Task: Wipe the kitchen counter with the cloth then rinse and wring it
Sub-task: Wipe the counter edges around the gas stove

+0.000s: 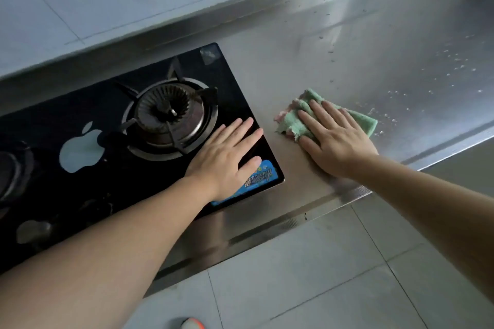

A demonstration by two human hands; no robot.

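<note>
From the head camera, looking down, the shiny metal surface point(307, 61) runs from the lower middle of the frame up to the upper right. The right hand point(336, 139) lies flat in the middle right of the frame, palm down, with its fingers point(318, 115) spread out and pointing to the upper left. Its grip is wide and flat; it is not closed around anything, only pressing down. Under it is the green cloth point(294, 123), which is folded and a bit bunched. The cloth sits on the surface just right of the stove, with a little pink showing at its left edge. The cloth pokes out past the fingertips to the upper left, and one green corner sticks out on the right side of the hand. The palm and wrist rest behind the cloth, toward the front edge of the surface. Small water drops point(451, 59) dot the metal to the upper right of the cloth. The left hand point(227, 157) is in the middle of the frame, flat and open too, holding nothing. It rests on the near right corner of the black glass stove point(80, 104), partly over a blue sticker point(262, 173). The round burner point(168, 115) is just above and left of that hand. The gray tiled floor point(320, 262) fills the lower right.
</note>
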